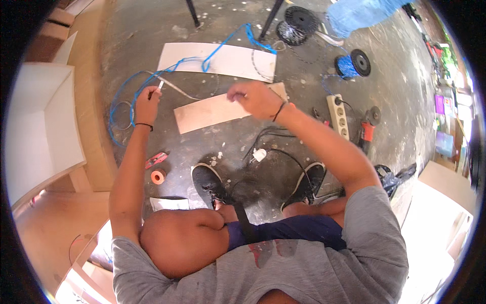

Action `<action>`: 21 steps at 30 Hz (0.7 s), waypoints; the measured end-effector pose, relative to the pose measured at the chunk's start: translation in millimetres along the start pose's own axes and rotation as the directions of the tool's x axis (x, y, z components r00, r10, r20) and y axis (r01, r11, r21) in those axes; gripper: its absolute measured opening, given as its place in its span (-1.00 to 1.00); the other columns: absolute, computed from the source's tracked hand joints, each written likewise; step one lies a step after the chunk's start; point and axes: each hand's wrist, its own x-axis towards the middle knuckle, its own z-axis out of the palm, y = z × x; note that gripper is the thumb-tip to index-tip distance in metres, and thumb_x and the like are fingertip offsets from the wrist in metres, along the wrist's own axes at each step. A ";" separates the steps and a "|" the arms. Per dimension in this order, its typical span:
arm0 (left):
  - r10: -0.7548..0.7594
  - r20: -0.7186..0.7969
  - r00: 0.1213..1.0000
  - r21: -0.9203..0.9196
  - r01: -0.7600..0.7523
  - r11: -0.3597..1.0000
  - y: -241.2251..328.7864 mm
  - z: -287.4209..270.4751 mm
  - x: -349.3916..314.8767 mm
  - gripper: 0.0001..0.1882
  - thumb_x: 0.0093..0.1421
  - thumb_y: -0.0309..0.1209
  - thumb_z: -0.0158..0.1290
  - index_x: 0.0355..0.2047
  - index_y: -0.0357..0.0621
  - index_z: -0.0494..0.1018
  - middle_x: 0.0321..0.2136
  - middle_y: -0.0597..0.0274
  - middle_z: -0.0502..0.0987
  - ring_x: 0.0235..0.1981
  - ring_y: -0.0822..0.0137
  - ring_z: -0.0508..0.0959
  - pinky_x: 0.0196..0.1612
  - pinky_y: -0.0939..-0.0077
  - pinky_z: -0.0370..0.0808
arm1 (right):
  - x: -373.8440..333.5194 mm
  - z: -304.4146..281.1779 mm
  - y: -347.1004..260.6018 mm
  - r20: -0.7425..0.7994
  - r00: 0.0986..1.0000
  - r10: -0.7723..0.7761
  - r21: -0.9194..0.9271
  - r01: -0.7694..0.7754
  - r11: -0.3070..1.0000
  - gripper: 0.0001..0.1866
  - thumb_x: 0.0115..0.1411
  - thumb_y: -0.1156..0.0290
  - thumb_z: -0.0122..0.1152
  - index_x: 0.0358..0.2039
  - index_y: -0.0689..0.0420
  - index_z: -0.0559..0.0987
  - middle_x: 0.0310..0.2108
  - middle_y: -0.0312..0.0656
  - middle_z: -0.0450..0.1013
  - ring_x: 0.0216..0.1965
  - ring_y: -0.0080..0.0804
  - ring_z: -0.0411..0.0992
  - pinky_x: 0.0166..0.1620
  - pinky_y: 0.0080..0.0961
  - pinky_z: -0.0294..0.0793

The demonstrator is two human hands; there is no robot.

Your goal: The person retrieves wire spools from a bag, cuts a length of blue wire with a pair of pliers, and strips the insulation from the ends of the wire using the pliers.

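My left hand (pixel 147 105) is closed, with a small white strip (pixel 160 85) sticking out between thumb and finger. A pale, thin band (pixel 177 90) curves from near that strip toward the middle. My right hand (pixel 253 100) hovers over a light wooden board (pixel 202 112), its fingers curled together; whatever they may pinch is too small to make out. Loose blue cord (pixel 185 61) loops around my left hand and across a white board (pixel 174 54) farther off. Both boards lie on the grey floor.
Right of the boards lie a spool of blue cord (pixel 354 64), a black-and-white cord spool (pixel 292 33), a power strip (pixel 338 117) and an orange angle grinder (pixel 368 130). A white plug (pixel 258 155) lies between my shoes. Near my left forearm are a red cutter (pixel 156 160) and an orange tape roll (pixel 158 177).
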 end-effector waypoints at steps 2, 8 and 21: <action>0.043 0.093 0.995 -0.057 -0.038 0.998 16.9 30.3 -2.2 -0.79 0.12 -0.37 0.01 -0.27 -0.24 0.42 -0.48 0.27 0.51 -0.48 0.48 0.45 -0.37 0.59 0.39 | -10.4 -34.3 2.6 -0.003 0.999 0.047 -0.039 -0.047 0.998 -0.87 0.04 0.51 -0.02 -0.38 0.15 0.49 -0.44 -0.13 0.50 -0.39 -0.19 0.46 -0.30 -0.38 0.40; 0.145 0.296 0.944 -0.105 -0.119 0.987 84.9 92.3 -17.4 -0.71 0.11 -0.39 0.02 -0.17 -0.25 0.36 -0.34 0.10 0.50 -0.30 0.31 0.50 -0.22 0.46 0.41 | -42.0 -83.7 4.6 0.065 0.987 0.149 -0.251 -0.129 0.959 -0.83 0.03 0.44 0.02 -0.33 0.12 0.49 -0.47 -0.04 0.48 -0.38 -0.05 0.45 -0.30 -0.23 0.40; 0.292 0.544 0.787 -0.331 -0.118 0.936 235.8 115.4 -90.9 -0.70 0.18 -0.34 -0.02 -0.14 -0.29 0.36 -0.35 0.23 0.50 -0.42 0.46 0.44 -0.31 0.54 0.38 | -76.6 -110.7 -25.0 -0.047 0.981 0.191 0.281 -0.170 0.945 -0.92 0.09 0.49 0.07 -0.38 0.20 0.44 -0.48 -0.25 0.47 -0.42 -0.58 0.40 -0.32 -0.56 0.39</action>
